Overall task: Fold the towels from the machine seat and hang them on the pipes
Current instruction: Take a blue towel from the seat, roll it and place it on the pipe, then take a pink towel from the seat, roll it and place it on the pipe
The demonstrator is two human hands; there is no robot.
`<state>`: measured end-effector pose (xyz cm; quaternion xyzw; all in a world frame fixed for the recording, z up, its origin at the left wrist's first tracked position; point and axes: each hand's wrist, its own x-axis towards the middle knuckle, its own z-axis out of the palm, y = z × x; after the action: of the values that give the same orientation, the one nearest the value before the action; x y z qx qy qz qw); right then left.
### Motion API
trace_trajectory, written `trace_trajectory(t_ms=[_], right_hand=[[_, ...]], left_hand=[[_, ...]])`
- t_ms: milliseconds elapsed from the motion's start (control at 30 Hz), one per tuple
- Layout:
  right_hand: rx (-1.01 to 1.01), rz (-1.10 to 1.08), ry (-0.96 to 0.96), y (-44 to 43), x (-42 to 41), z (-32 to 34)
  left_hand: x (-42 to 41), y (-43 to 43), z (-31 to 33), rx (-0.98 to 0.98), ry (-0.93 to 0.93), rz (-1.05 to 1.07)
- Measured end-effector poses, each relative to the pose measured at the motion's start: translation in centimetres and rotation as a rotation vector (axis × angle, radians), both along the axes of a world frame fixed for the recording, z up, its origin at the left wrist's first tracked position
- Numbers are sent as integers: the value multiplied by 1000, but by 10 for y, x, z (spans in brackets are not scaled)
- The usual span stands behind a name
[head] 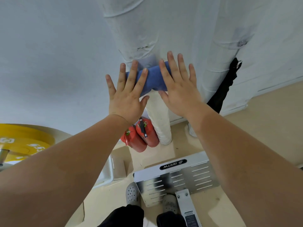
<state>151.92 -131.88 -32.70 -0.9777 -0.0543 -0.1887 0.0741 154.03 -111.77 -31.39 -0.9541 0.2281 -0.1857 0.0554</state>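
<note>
The left hand (126, 99) and right hand (180, 94) are pressing the blue towel (151, 77) over the wrapped pipe (158, 115), fingers (173, 66) straight, gripping nothing; next, probably releasing and fetching another.

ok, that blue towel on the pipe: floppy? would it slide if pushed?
Probably floppy: the blue towel bunches and sags over the white pipe rather than holding shape. Likely light, since the flat left hand and right hand seem enough to hold it there. It could slide if pushed: the pipe is round and only the hands appear to pin it.
</note>
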Motion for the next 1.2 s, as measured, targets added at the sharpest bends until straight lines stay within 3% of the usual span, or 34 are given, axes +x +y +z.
trace_trajectory(t_ms=[367, 567, 800, 933, 1200], right_hand=[[7, -169, 214, 27, -51, 28], [53, -307, 302, 59, -112, 57], [182, -544, 365, 117, -242, 75], [248, -673, 492, 145, -333, 80], [321, -904, 652, 158, -520, 39]], left_hand=[[-28, 19, 38, 0, 113, 69], [-65, 48, 60, -80, 169, -43], [-150, 88, 73, -82, 345, -286], [-212, 96, 66, -18, 462, -419], [-361, 63, 48, 78, 709, -666]])
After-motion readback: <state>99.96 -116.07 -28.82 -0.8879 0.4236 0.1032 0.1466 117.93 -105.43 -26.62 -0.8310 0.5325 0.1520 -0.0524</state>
